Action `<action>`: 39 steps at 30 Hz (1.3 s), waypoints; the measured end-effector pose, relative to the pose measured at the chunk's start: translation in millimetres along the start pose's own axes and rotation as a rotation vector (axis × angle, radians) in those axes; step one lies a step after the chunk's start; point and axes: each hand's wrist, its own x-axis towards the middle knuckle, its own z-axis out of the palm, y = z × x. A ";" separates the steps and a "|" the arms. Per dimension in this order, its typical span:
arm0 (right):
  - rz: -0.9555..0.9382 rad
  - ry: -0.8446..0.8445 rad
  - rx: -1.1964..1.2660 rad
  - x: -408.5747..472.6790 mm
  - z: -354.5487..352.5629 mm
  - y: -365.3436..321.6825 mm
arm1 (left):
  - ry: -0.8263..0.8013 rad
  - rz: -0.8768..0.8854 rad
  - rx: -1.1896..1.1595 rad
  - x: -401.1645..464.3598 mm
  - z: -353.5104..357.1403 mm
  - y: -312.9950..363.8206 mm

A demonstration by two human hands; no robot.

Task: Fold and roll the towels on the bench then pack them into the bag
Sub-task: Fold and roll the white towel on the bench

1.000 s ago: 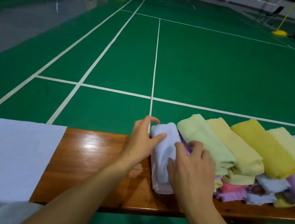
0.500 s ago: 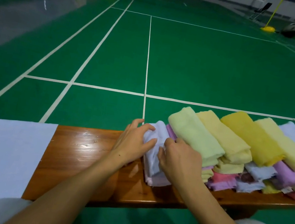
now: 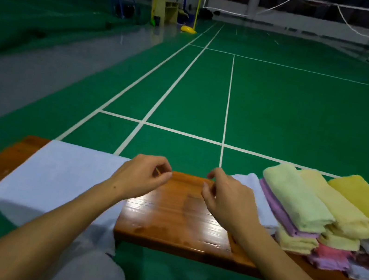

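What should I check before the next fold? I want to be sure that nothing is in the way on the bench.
1. Left hand free: ok, fingers loosely curled, holding nothing.
2. Right hand free: ok, loosely curled above the glossy wooden bench, holding nothing.
3. White towel spread flat ready on the bench: ok, though its near edge hangs over the front.
4. Bare wood between the flat towel and the pile of folded pastel towels: ok.
5. Folded white towel at the pile's left end settled: ok, it lies against the pile.
6. Bag within reach: cannot tell, none in view.
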 end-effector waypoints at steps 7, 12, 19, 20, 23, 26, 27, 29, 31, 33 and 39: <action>-0.113 -0.155 0.076 28.4 51.7 -87.3 | 0.045 -0.243 0.109 -63.2 -59.8 -112.0; -0.042 -0.290 0.163 46.0 96.0 -129.0 | 0.053 -0.370 0.258 -89.0 -98.0 -177.3; 0.195 -0.396 0.421 59.3 139.7 -163.0 | 0.128 -0.587 0.337 -101.3 -121.5 -271.9; 0.230 -0.384 0.467 62.5 146.0 -168.4 | 0.141 -0.616 0.320 -101.7 -120.3 -284.4; 0.321 -0.334 0.528 79.4 160.3 -182.2 | 0.207 -0.682 0.179 -95.5 -114.4 -311.3; 0.444 -0.363 0.591 100.7 163.0 -191.4 | 0.328 -0.762 -0.110 -80.6 -108.1 -315.7; 0.508 -0.384 0.621 108.0 163.6 -193.1 | 0.362 -0.774 -0.225 -75.0 -106.8 -315.1; 0.593 -0.381 0.696 121.3 167.8 -192.7 | 0.405 -0.779 -0.406 -64.9 -103.3 -313.1; 0.650 -0.348 0.849 127.8 171.4 -189.5 | 0.381 -0.784 -0.485 -58.3 -101.3 -310.8; 0.674 -0.394 1.038 126.9 171.0 -181.6 | 0.295 -0.774 -0.593 -54.6 -101.0 -301.7; 0.586 -0.499 1.247 96.9 129.1 -113.9 | 0.127 -0.652 -0.787 -52.8 -106.9 -244.5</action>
